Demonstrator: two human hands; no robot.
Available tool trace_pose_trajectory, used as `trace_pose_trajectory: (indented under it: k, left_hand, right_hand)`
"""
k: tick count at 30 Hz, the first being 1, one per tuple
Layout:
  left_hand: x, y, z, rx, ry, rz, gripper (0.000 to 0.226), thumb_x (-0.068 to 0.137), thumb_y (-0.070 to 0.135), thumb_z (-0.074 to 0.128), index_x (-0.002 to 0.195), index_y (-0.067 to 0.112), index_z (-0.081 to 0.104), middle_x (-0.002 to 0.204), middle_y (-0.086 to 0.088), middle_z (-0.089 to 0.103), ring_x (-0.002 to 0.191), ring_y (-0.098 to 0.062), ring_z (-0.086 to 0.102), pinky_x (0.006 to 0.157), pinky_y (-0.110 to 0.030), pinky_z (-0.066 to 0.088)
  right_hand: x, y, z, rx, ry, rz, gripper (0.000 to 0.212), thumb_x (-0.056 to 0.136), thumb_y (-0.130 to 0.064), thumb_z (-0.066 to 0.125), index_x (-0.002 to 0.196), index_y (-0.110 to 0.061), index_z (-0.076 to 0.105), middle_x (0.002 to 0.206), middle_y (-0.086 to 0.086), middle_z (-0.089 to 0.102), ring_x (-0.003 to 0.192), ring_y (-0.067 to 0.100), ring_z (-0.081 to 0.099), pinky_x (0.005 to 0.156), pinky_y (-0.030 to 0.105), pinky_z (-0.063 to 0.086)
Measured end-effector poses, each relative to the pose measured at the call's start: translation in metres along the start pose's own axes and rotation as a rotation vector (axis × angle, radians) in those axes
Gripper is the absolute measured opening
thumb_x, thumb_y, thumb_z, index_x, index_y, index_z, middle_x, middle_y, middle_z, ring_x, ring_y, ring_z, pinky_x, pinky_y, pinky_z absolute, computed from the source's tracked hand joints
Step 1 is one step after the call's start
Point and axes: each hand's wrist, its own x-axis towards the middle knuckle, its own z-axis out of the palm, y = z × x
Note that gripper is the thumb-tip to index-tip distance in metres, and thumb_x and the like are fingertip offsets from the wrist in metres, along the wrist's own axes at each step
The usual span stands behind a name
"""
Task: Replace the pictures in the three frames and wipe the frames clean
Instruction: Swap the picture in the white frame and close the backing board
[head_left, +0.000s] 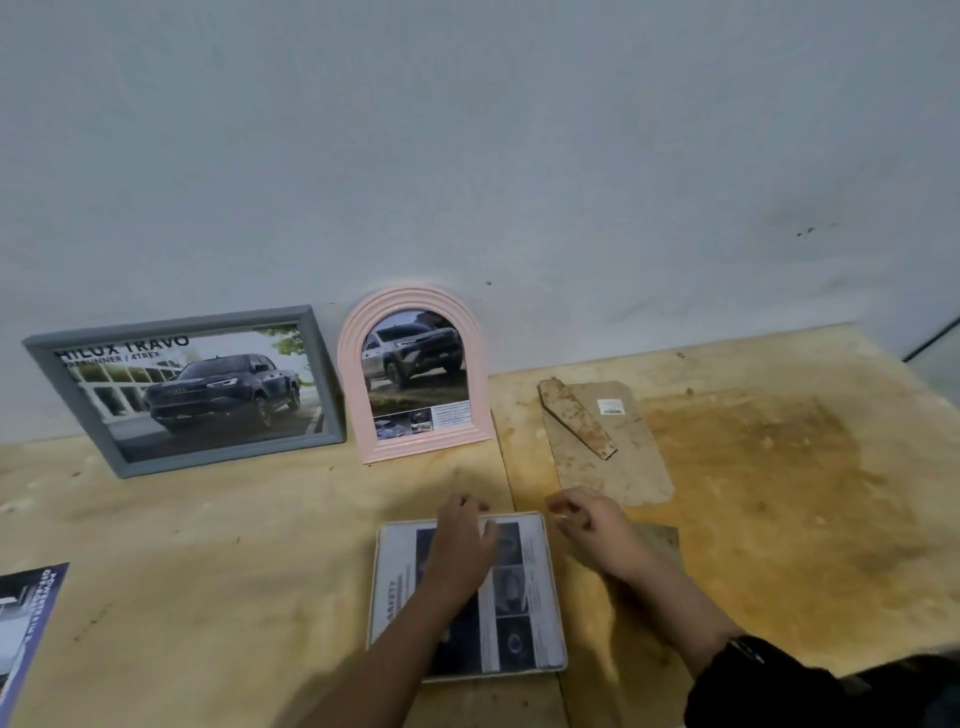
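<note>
Picture frame (554, 597) with a pale rim lies flat on the plywood table (234, 545), near the front edge, with a printed page (511, 587) face up inside it. The left hand (462, 540) rests on the upper half of the page, fingers stretched loosely toward the far rim and curled around nothing. The right hand (592, 525) hovers just beside the frame's far right corner with its fingers curled. It is blurred, so I cannot tell whether it pinches anything.

Two more frames lean against the wall (467, 156): a grey rectangular frame (234, 452) on the left and a pink arched frame (415, 447) just beside it. Each holds a truck photo. Bare wood lies open between them and the flat frame, and more to its left.

Right of the table's seam, a stained backing board (618, 457) lies flat with its stand (576, 418) on top, and wide discoloured wood spreads beyond it. A second board (660, 540) is mostly hidden under the right forearm. A brochure sheet (26, 623) is cut off by the left border. The page's small print is unreadable, and a dark sleeve (779, 686) fills the lower right corner.
</note>
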Motion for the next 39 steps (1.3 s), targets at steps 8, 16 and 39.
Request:
trace_pose_trajectory:
  k: [8,16,39]
  left_hand:
    - [0.072,0.09,0.068,-0.267,-0.079,-0.312,0.05,0.091,0.028,0.057,0.133,0.005,0.043,0.132,-0.011,0.048,0.12,-0.024,0.048,0.092,-0.03,0.043]
    - [0.099,0.109,0.095,-0.376,-0.069,-0.492,0.037,0.084,0.025,0.066,0.112,0.003,0.055,0.108,-0.01,0.059,0.098,-0.022,0.056,0.073,-0.028,0.049]
    - [0.015,0.093,0.004,-0.957,-0.243,-0.283,0.027,0.084,0.01,0.062,0.107,0.014,0.048,0.108,-0.013,0.06,0.092,-0.024,0.06,0.073,-0.039,0.053]
  right_hand:
    - [0.044,0.082,-0.106,0.276,0.197,0.331,0.01,0.086,-0.007,0.059,0.093,-0.014,0.058,0.105,0.007,0.059,0.099,0.023,0.056,0.073,0.026,0.04]
    - [0.06,0.111,-0.112,0.221,0.08,0.582,0.024,0.086,-0.02,0.059,0.103,-0.005,0.051,0.097,0.008,0.055,0.088,0.022,0.055,0.06,0.026,0.042]
    - [-0.041,0.067,-0.07,1.602,0.327,0.355,0.048,0.081,-0.009,0.066,0.127,-0.002,0.051,0.118,0.017,0.064,0.101,0.027,0.065,0.077,0.032,0.058]
